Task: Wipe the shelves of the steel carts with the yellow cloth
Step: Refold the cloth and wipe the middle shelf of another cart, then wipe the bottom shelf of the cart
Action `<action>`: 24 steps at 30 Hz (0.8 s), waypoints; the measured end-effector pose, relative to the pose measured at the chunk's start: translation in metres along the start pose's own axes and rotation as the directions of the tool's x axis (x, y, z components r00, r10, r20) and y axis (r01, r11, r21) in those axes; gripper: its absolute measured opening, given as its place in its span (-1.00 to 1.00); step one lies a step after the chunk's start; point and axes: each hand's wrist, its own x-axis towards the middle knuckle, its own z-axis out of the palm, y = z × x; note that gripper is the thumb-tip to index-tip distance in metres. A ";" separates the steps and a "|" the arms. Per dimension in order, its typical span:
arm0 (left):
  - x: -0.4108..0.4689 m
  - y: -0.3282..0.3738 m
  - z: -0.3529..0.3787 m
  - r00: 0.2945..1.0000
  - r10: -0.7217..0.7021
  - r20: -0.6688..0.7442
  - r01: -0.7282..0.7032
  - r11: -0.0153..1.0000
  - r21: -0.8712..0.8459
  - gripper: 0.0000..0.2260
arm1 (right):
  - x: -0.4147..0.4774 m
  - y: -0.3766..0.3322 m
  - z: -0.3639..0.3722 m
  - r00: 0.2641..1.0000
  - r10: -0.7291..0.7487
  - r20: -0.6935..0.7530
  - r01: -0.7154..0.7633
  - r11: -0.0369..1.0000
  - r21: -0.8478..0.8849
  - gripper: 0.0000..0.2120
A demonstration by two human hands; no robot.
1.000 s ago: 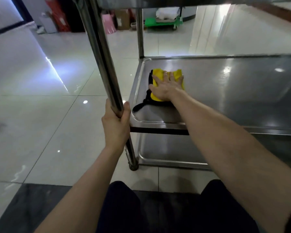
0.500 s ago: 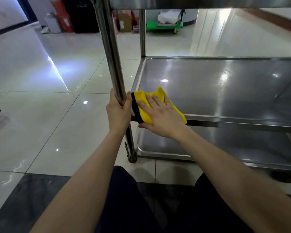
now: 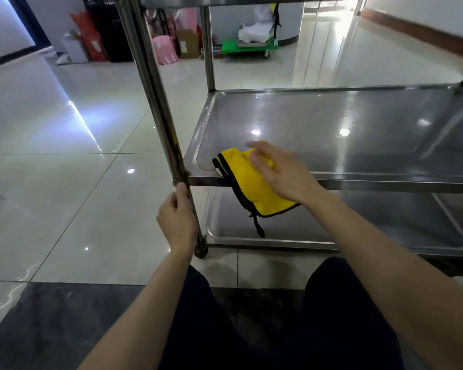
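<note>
Steel, glossy and mirror-bright, forms the middle shelf, a shallow tray with rounded corners. The plush, black-edged yellow cloth drapes over its front-left lip, with a black loop dangling below. The right hand presses flat on the cloth, fingers straight but blurred. The left hand wraps the round post under that shelf's corner, and a green trolley stands far behind.

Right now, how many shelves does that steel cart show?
3: top shelf at the picture's upper edge, middle shelf under the yellow cloth, bottom shelf beneath that. Parts run out of view.
</note>
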 end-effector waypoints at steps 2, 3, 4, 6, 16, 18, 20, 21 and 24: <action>-0.012 0.001 0.009 0.972 -0.079 0.223 0.092 0.995 -0.047 -0.48 | 0.013 0.006 -0.011 0.986 0.050 -0.159 -0.067 0.992 -0.105 -0.61; -0.013 0.007 0.016 0.930 -0.128 0.344 0.168 0.982 -0.090 -0.52 | 0.021 0.010 -0.014 0.987 0.075 -0.145 -0.101 0.979 -0.180 -0.61; -0.015 0.016 0.023 0.873 -0.168 0.459 0.251 0.960 -0.127 -0.55 | 0.028 0.011 -0.018 0.988 0.140 -0.071 -0.152 0.967 -0.207 -0.57; -0.019 0.037 0.036 0.765 -0.178 0.619 0.367 0.910 -0.192 -0.52 | 0.041 0.009 -0.022 0.952 0.286 0.109 -0.265 0.949 -0.173 -0.43; -0.023 0.035 0.030 0.760 -0.143 0.634 0.318 0.933 -0.171 -0.44 | 0.012 -0.001 -0.056 0.973 0.181 0.143 -0.204 0.965 0.167 -0.76; -0.024 0.019 0.020 0.735 -0.104 0.670 0.247 0.961 -0.121 -0.58 | -0.021 0.005 -0.049 0.977 0.122 0.174 -0.152 0.972 0.178 -0.80; -0.027 0.001 0.013 0.696 -0.101 0.711 0.206 0.976 -0.064 -0.64 | -0.053 0.017 -0.029 0.972 0.101 0.214 -0.134 0.980 0.146 -0.79; -0.029 -0.008 0.012 0.688 -0.101 0.719 0.175 0.984 -0.030 -0.64 | -0.066 0.025 -0.016 0.965 0.111 0.237 -0.143 0.982 0.123 -0.75; -0.032 -0.028 0.017 0.689 -0.050 0.723 -0.044 0.993 0.110 -0.68 | -0.090 0.056 0.028 0.917 0.206 0.342 -0.261 0.957 0.124 -0.64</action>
